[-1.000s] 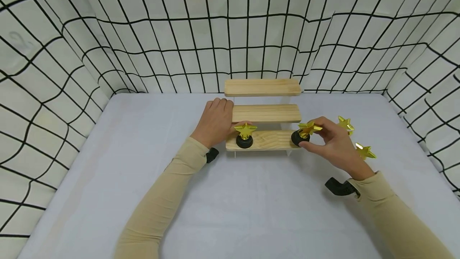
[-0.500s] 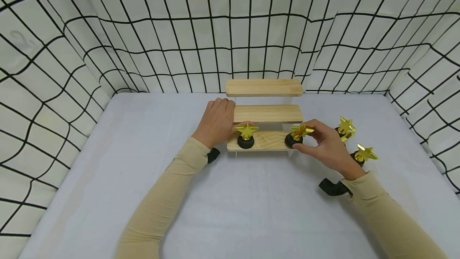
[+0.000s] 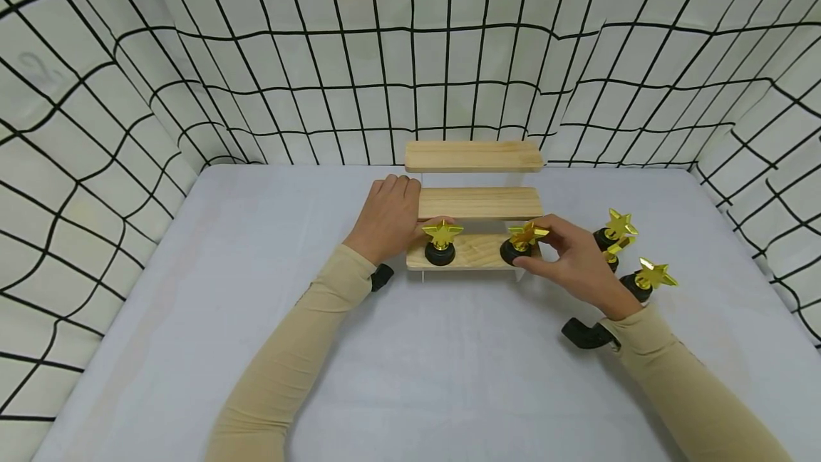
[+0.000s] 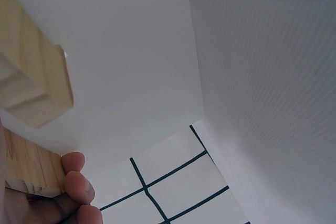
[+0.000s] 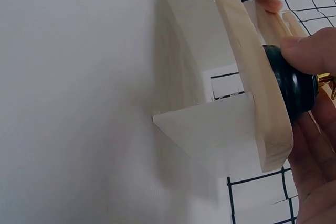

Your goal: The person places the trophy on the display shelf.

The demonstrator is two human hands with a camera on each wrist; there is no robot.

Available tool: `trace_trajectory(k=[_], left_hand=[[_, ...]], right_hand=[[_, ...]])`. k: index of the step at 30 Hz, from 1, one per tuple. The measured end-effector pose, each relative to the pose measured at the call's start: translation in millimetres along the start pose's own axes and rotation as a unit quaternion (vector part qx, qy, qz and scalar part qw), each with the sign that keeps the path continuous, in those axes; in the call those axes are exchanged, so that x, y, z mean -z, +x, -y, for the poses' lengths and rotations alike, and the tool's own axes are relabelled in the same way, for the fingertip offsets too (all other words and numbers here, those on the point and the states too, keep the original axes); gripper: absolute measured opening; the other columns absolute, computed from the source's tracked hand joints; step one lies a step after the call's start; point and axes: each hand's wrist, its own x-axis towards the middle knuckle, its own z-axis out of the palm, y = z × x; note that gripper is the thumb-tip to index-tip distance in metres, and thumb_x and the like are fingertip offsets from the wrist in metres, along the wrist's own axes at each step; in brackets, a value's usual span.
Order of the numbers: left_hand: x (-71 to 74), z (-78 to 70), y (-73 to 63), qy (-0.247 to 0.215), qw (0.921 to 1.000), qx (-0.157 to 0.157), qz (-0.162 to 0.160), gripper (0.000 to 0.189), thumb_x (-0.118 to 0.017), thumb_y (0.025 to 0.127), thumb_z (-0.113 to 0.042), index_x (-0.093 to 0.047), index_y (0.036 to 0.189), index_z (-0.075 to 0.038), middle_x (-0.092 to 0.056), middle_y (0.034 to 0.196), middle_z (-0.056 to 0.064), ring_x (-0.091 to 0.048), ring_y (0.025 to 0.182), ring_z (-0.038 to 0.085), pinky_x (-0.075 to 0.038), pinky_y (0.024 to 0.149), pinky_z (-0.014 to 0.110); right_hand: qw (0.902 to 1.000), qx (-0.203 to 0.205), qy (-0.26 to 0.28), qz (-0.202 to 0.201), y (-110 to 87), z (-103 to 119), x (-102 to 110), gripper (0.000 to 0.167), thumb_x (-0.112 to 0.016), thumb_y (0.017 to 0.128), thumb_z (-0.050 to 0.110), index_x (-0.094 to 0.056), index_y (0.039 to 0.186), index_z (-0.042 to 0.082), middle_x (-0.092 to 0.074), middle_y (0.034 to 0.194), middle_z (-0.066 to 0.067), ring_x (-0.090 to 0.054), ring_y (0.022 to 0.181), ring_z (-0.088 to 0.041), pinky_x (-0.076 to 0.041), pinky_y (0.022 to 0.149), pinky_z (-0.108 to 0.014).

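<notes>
A three-tier wooden display stand (image 3: 481, 252) stands on the white table. My left hand (image 3: 387, 218) grips the left end of its middle shelf (image 3: 481, 203); in the left wrist view fingertips (image 4: 79, 186) curl round the board's end. Near the left end of the lowest shelf, a gold star trophy (image 3: 440, 248) stands upright on its round black base. At the right end, my right hand (image 3: 580, 262) holds a second star trophy (image 3: 515, 250) between thumb and fingers. The right wrist view has this trophy's black base (image 5: 294, 85) right against the shelf's top face.
Several more star trophies (image 3: 641, 280) stand grouped on the table to the right, behind my right hand. The top shelf (image 3: 474, 157) rises at the back. White walls with a black grid (image 3: 442, 55) enclose the table at the back and sides.
My right hand has moved left along the lowest shelf with its trophy, drawing it inward from the right end. My left hand has kept its grip on the middle shelf.
</notes>
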Motion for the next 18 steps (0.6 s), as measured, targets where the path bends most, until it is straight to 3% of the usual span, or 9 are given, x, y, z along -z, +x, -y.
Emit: trace_trajectory(k=[10, 18], left_hand=[[-1.1, 0.1, -0.5, 0.003, 0.9998, -0.004, -0.019, 0.065, -0.059, 0.095, -0.067, -0.058, 0.103, -0.002, -0.062, 0.092, 0.011, -0.053, 0.085, 0.027, -0.043, 0.081, 0.039], [-1.0, 0.6, 0.0, -0.001, 0.9999, -0.001, -0.014, 0.065, -0.059, 0.095, -0.067, -0.058, 0.102, -0.002, -0.061, 0.091, 0.011, -0.053, 0.085, 0.027, -0.043, 0.081, 0.039]], right_hand=[[0.9996, -0.008, 0.025, 0.001, 3.6, 1.9, -4.0, 0.052, -0.086, 0.081, 0.003, -0.059, 0.126, 0.005, -0.069, 0.114, -0.009, -0.065, 0.105, 0.005, -0.049, 0.097, -0.008], [0.9990, -0.036, 0.020, -0.015, 3.3, 3.1, -8.4, 0.052, -0.088, 0.081, 0.008, -0.061, 0.125, 0.005, -0.066, 0.118, -0.008, -0.062, 0.108, 0.008, -0.047, 0.100, -0.006]])
